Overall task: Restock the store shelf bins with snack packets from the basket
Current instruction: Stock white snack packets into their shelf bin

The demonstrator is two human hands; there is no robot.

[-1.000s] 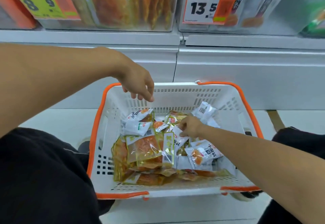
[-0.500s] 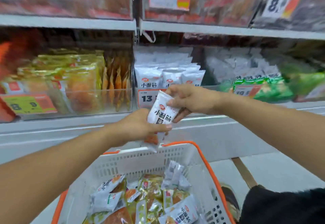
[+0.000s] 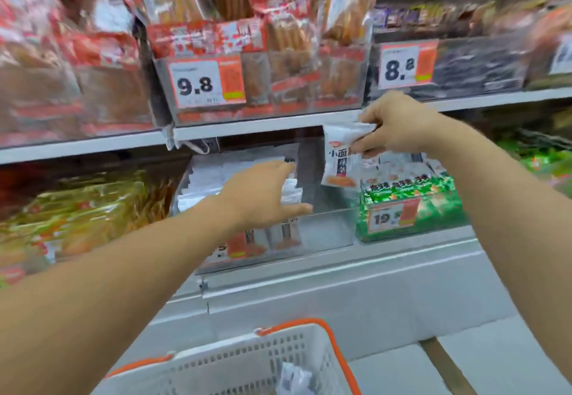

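Note:
My right hand (image 3: 393, 128) pinches the top of a white snack packet (image 3: 339, 159) with black characters and an orange base, hanging above the right part of a clear shelf bin (image 3: 325, 227). My left hand (image 3: 263, 193) reaches into that bin with straight fingers, pressing against the stack of white packets (image 3: 229, 177) on its left side. The white basket (image 3: 247, 363) with orange rim sits below at the frame's bottom, a white packet (image 3: 294, 379) visible inside.
Green packets (image 3: 408, 196) fill the bin to the right, yellow-orange packets (image 3: 77, 208) the bin to the left. The upper shelf (image 3: 247, 128) holds red snack bags behind price tags 9.8 and 8.8. Grey floor lies right of the basket.
My view rose from the basket to the shelf. The right hand lifted the white packet up to the bin. The left hand let go of the packet and reached into the bin.

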